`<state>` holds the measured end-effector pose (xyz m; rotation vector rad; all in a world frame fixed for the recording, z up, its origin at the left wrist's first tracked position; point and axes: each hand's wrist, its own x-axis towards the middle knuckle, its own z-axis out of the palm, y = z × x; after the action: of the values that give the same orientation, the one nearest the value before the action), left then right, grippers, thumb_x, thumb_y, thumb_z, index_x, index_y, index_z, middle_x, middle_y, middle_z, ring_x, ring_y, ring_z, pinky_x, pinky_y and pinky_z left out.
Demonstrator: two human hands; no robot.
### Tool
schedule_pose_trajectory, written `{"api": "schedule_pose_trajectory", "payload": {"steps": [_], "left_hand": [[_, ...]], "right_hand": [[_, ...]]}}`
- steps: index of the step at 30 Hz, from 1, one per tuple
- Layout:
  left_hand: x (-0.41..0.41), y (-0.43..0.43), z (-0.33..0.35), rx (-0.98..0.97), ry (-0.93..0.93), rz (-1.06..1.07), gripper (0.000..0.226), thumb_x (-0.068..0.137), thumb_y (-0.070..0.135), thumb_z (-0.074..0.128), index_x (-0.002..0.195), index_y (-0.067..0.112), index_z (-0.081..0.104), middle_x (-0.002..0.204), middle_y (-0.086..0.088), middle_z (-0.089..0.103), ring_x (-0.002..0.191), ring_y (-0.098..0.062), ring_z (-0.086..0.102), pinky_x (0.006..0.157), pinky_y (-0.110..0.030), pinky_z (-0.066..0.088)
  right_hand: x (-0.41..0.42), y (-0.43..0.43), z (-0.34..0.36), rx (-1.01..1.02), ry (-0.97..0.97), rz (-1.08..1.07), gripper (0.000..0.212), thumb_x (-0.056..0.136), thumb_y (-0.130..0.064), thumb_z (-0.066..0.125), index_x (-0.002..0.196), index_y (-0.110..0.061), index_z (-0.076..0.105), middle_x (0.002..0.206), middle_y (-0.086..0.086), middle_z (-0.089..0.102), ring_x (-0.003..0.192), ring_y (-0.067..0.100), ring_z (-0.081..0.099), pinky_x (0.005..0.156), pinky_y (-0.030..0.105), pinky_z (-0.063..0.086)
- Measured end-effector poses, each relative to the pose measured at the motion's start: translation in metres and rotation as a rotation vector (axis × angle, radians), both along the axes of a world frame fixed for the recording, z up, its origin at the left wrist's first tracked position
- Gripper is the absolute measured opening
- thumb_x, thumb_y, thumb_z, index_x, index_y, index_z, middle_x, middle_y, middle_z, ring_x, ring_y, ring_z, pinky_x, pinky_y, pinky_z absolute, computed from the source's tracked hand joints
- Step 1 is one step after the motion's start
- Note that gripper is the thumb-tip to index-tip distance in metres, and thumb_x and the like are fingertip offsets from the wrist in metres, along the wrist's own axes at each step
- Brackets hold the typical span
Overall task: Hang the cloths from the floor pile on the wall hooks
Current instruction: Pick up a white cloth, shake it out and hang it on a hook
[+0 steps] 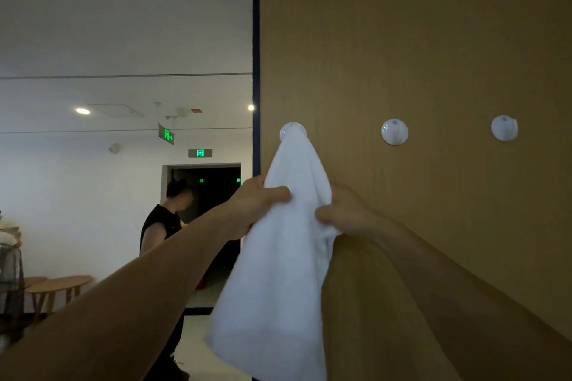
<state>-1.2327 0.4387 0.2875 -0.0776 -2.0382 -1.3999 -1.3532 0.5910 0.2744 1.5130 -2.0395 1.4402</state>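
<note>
From the head view, the white cloth (278, 257) is draped by one narrow peak over the hook (292, 131) at centre frame, and that looks like the danger. A downward tug could slip the peak off, or perhaps pull the hook off the wooden panel (433, 40). Both arms reach up from the lower corners. The left hand (257, 204) clutches the cloth's left edge, thumb across the front, and the right hand (343, 210) pinches the right fold close to the panel. Two bare hooks (394, 132) sit to the right. The floor pile is out of shot.
</note>
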Motion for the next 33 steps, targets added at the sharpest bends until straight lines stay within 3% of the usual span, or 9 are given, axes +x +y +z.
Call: {"api": "schedule_pose_trajectory", "payload": {"steps": [3, 7, 10, 13, 17, 20, 24, 28, 33], "left_hand": [[-0.001, 0.0, -0.01, -0.056, 0.025, 0.087, 0.026, 0.082, 0.031, 0.072, 0.103, 0.029, 0.059, 0.099, 0.004, 0.067, 0.084, -0.012, 0.068, 0.055, -0.018, 0.052], [0.005, 0.005, -0.015, -0.196, -0.056, 0.127, 0.037, 0.076, 0.047, 0.073, 0.106, 0.037, 0.054, 0.103, 0.009, 0.064, 0.094, -0.012, 0.064, 0.065, -0.021, 0.05], [0.011, 0.011, -0.023, -0.232, -0.135, 0.129, 0.056, 0.064, 0.062, 0.069, 0.11, 0.035, 0.053, 0.106, 0.008, 0.064, 0.096, -0.013, 0.064, 0.073, -0.025, 0.052], [0.015, 0.014, -0.016, -0.212, -0.042, 0.228, 0.054, 0.074, 0.072, 0.05, 0.109, 0.031, 0.049, 0.102, 0.015, 0.059, 0.09, -0.005, 0.059, 0.078, -0.025, 0.046], [0.01, 0.017, 0.005, -0.388, 0.212, 0.535, 0.041, 0.096, 0.056, 0.027, 0.095, 0.024, 0.052, 0.088, 0.015, 0.053, 0.081, -0.003, 0.05, 0.065, -0.023, 0.033], [-0.001, 0.016, 0.011, -0.442, 0.196, 0.52, 0.023, 0.1, 0.036, 0.034, 0.107, 0.022, 0.051, 0.094, 0.009, 0.054, 0.081, -0.002, 0.051, 0.062, -0.016, 0.035], [-0.01, 0.015, -0.005, -0.433, 0.143, 0.42, 0.021, 0.094, 0.022, 0.053, 0.115, 0.02, 0.051, 0.093, 0.013, 0.054, 0.082, 0.0, 0.052, 0.058, -0.01, 0.04], [-0.014, 0.015, -0.023, -0.291, 0.213, 0.278, 0.036, 0.087, 0.022, 0.068, 0.119, 0.016, 0.055, 0.101, 0.01, 0.06, 0.09, -0.002, 0.057, 0.065, -0.008, 0.046], [-0.012, 0.015, -0.037, -0.323, 0.221, 0.307, 0.013, 0.09, 0.025, 0.064, 0.097, 0.034, 0.057, 0.09, 0.017, 0.06, 0.079, 0.013, 0.06, 0.063, -0.005, 0.047]], "right_hand": [[-0.007, 0.004, -0.02, -0.015, 0.02, 0.078, 0.031, 0.082, 0.001, 0.053, 0.091, -0.026, 0.064, 0.083, -0.01, 0.066, 0.072, 0.0, 0.062, 0.059, 0.016, 0.046], [-0.017, 0.02, -0.034, 0.147, -0.037, 0.051, 0.023, 0.086, -0.005, 0.053, 0.087, -0.023, 0.068, 0.082, -0.009, 0.071, 0.07, 0.005, 0.066, 0.057, 0.017, 0.048], [-0.019, 0.032, -0.034, 0.413, -0.024, -0.038, 0.016, 0.08, -0.011, 0.06, 0.092, -0.011, 0.07, 0.087, 0.007, 0.073, 0.073, 0.019, 0.071, 0.061, 0.029, 0.056], [-0.011, 0.046, -0.011, 0.335, 0.155, -0.164, 0.01, 0.074, -0.025, 0.067, 0.082, -0.021, 0.064, 0.084, -0.003, 0.068, 0.077, 0.018, 0.066, 0.063, 0.032, 0.05], [0.015, 0.055, 0.031, 0.361, 0.176, -0.153, 0.045, 0.057, -0.04, 0.065, 0.098, -0.027, 0.053, 0.097, -0.007, 0.061, 0.084, 0.012, 0.06, 0.067, 0.032, 0.05], [0.03, 0.045, 0.044, 0.172, 0.118, -0.104, 0.038, 0.059, -0.046, 0.064, 0.088, -0.03, 0.046, 0.089, -0.01, 0.052, 0.077, 0.009, 0.053, 0.059, 0.027, 0.038], [0.026, 0.008, 0.032, -0.025, 0.147, -0.117, 0.041, 0.085, -0.03, 0.063, 0.123, -0.02, 0.052, 0.115, -0.004, 0.059, 0.099, 0.014, 0.058, 0.069, 0.026, 0.043], [0.016, -0.019, 0.005, -0.127, 0.097, -0.148, 0.035, 0.093, -0.017, 0.048, 0.127, -0.009, 0.049, 0.111, 0.003, 0.058, 0.095, 0.019, 0.057, 0.076, 0.031, 0.047], [0.003, -0.019, -0.024, -0.202, -0.068, -0.095, 0.03, 0.097, -0.027, 0.046, 0.12, -0.009, 0.052, 0.109, 0.005, 0.06, 0.097, 0.022, 0.061, 0.075, 0.033, 0.05]]}}
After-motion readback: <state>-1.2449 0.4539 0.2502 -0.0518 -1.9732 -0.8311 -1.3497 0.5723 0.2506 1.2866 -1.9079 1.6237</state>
